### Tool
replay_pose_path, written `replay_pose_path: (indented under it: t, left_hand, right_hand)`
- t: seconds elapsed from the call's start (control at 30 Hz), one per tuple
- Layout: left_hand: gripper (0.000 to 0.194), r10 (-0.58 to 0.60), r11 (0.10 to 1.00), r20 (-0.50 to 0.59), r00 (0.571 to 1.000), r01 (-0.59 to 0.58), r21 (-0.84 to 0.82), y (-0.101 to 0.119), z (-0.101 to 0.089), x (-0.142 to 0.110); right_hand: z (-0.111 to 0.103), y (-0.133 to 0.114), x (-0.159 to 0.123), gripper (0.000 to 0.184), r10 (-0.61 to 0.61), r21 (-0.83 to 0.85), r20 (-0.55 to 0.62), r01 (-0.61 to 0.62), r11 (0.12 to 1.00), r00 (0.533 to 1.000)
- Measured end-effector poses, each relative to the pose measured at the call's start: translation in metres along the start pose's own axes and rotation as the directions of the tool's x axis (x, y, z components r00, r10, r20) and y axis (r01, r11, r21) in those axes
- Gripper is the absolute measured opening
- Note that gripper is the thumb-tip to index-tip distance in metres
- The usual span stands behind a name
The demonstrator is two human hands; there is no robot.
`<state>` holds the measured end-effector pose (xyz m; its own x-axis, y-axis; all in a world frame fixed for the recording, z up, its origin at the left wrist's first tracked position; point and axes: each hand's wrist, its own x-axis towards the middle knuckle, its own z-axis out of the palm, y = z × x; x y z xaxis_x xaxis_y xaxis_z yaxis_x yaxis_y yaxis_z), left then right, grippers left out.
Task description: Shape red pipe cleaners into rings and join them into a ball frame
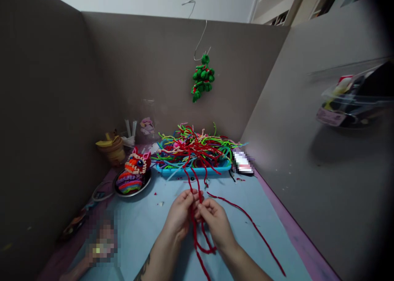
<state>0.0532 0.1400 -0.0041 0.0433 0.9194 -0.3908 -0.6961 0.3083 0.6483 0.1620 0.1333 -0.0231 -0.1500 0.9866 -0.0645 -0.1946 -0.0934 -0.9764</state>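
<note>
Both of my hands meet over the blue mat, pinching red pipe cleaners [195, 227]. My left hand [181, 209] is closed, with one red length running between its thumb and fingers. Close beside it, my right hand [215, 223] pinches another red strand. Their upper ends reach toward the tray and their lower ends loop and hang below my hands. A separate red pipe cleaner [249, 219] lies curved on the mat to the right. Whether the held strands are joined is hidden by my fingers.
A blue tray [172, 172] heaped with colourful pipe cleaners stands ahead. Left of it, a metal bowl [131, 195] holds a striped fuzzy figure [135, 172]. A phone [243, 163] lies right. A green ornament [203, 78] hangs on the back partition. Grey partitions enclose both sides.
</note>
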Motion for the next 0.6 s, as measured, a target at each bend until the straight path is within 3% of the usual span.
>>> replay_pose_path:
  t: [0.17, 0.3, 0.43, 0.5, 0.6]
  left_hand:
    - [0.02, -0.03, 0.999, -0.036, 0.999, 0.031, 0.028, -0.007, 0.002, -0.001]
    - [0.024, -0.027, 0.998, -0.003, 1.0, 0.027, 0.062, -0.005, 0.002, -0.002]
    - [0.025, 0.053, 0.998, 0.034, 0.998, -0.054, 0.029, 0.005, 0.005, -0.008]
    - [0.027, 0.069, 0.997, 0.019, 0.997, -0.069, 0.029, 0.011, 0.007, -0.013]
    - [0.031, -0.017, 0.997, 0.055, 0.998, 0.013, 0.081, 0.013, 0.009, -0.019]
  right_hand:
    - [0.005, 0.006, -0.001, 0.039, 0.006, -0.096, 0.014, -0.005, 0.995, 1.0]
    - [0.006, 0.006, -0.001, 0.038, 0.047, -0.101, 0.064, -0.04, 0.994, 0.997]
    - [-0.005, -0.002, 0.001, 0.035, -0.073, -0.159, 0.139, 0.095, 0.983, 0.988]
    - [-0.015, -0.007, 0.004, 0.035, -0.149, -0.186, 0.068, 0.159, 0.97, 0.986]
    - [-0.031, -0.015, 0.013, 0.031, -0.198, -0.099, -0.13, 0.185, 0.978, 0.972]
